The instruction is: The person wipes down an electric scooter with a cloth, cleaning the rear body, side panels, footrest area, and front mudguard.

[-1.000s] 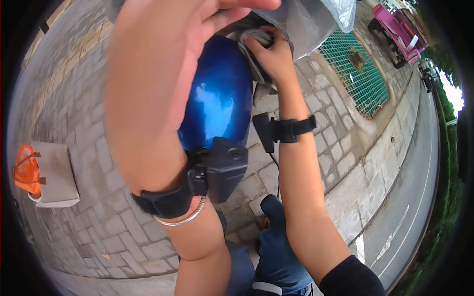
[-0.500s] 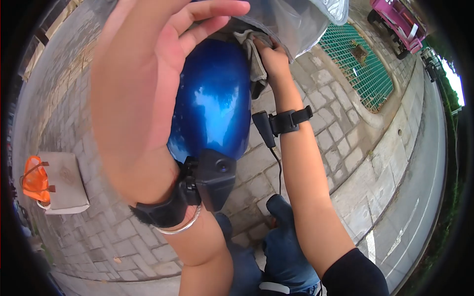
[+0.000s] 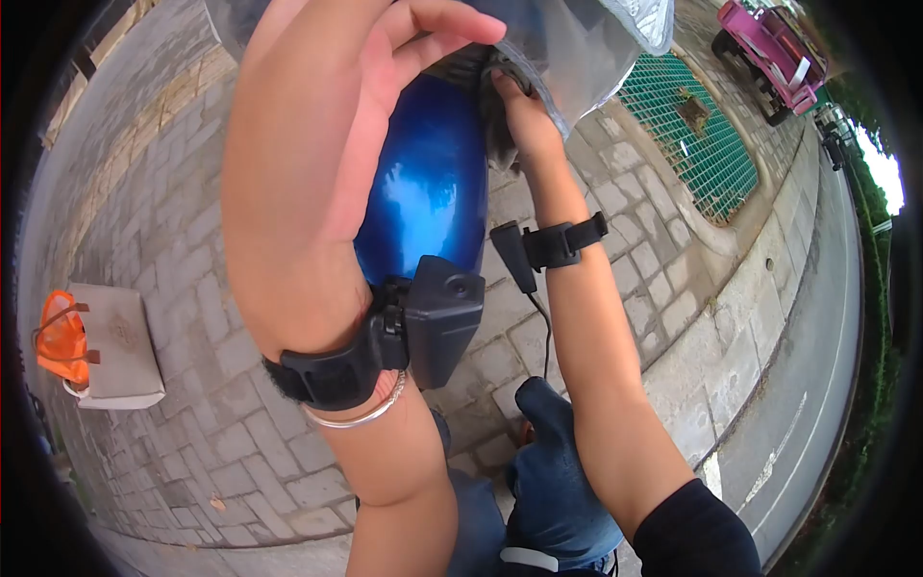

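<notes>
A glossy blue rounded panel (image 3: 423, 192) lies between my forearms. My left hand (image 3: 370, 77) is raised over its upper left side, partly cut off by the top edge. Two of its fingers show, stretched and slightly apart, with a fingertip at the grey trim of a clear plastic sheet (image 3: 577, 58). At the panel's upper right, my right hand (image 3: 529, 120) is closed on a grey cloth (image 3: 500, 144), its fingers partly hidden beneath the sheet's edge. A black strapped device sits on each wrist.
Grey paving surrounds the panel. A beige bag (image 3: 120, 346) with an orange bag (image 3: 62, 337) inside stands at left. To the right are a green grate (image 3: 692, 135), a kerb and a road. A pink vehicle (image 3: 774, 58) is at the upper right. My legs show below.
My left hand went left, then back right toward the sheet's trim. The cloth in my right hand was pulled down along the panel's side and is now bunched higher, partly under the sheet.
</notes>
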`<control>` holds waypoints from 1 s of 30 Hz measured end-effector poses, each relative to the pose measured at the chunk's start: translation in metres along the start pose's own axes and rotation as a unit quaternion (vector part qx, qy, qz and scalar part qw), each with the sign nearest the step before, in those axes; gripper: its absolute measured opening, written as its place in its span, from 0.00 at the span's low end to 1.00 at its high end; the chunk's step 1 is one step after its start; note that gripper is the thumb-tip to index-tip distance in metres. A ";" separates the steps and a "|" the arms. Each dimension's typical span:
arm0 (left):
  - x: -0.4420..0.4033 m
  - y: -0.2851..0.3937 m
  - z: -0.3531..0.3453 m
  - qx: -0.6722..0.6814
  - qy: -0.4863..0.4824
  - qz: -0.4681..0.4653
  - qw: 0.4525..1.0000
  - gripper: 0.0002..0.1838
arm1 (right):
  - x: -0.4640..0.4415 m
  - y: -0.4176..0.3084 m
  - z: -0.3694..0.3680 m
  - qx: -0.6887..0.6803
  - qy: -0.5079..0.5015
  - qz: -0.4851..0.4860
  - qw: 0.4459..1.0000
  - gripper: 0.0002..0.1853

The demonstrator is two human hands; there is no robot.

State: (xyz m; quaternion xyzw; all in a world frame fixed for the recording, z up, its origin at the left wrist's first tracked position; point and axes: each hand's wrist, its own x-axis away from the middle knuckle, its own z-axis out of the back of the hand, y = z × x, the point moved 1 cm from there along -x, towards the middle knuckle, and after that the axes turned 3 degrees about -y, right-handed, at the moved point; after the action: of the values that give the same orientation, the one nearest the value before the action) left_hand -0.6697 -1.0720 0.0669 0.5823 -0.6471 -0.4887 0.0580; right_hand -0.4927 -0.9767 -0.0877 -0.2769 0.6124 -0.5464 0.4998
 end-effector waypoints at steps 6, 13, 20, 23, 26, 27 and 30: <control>0.000 0.003 -0.001 -0.008 0.012 0.003 1.000 0.09 | 0.001 -0.004 0.000 0.123 -0.098 0.090 0.983 0.17; -0.001 0.001 0.001 -0.002 -0.009 -0.001 1.000 0.09 | -0.001 0.000 0.001 0.300 -0.089 0.260 0.914 0.17; 0.000 0.004 0.001 -0.008 -0.008 -0.007 1.000 0.08 | 0.006 0.010 0.003 0.389 -0.035 0.231 0.891 0.20; 0.002 0.003 0.003 0.023 -0.013 -0.002 1.000 0.07 | 0.014 0.009 -0.001 0.390 -0.007 0.236 0.890 0.21; 0.004 0.008 0.006 0.001 0.006 -0.003 1.000 0.07 | 0.018 0.004 -0.005 0.403 0.015 0.237 0.884 0.21; 0.005 0.010 0.006 0.011 -0.003 0.004 1.000 0.06 | 0.019 0.002 -0.004 0.410 0.026 0.236 0.881 0.21; 0.007 0.014 0.005 0.015 -0.009 0.001 1.000 0.06 | 0.020 -0.002 -0.003 0.406 0.016 0.218 0.887 0.21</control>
State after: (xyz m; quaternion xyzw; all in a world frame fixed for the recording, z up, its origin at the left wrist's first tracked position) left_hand -0.6846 -1.0773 0.0703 0.5780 -0.6556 -0.4839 0.0438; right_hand -0.5028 -0.9939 -0.0927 0.0998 0.3904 -0.6287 0.6651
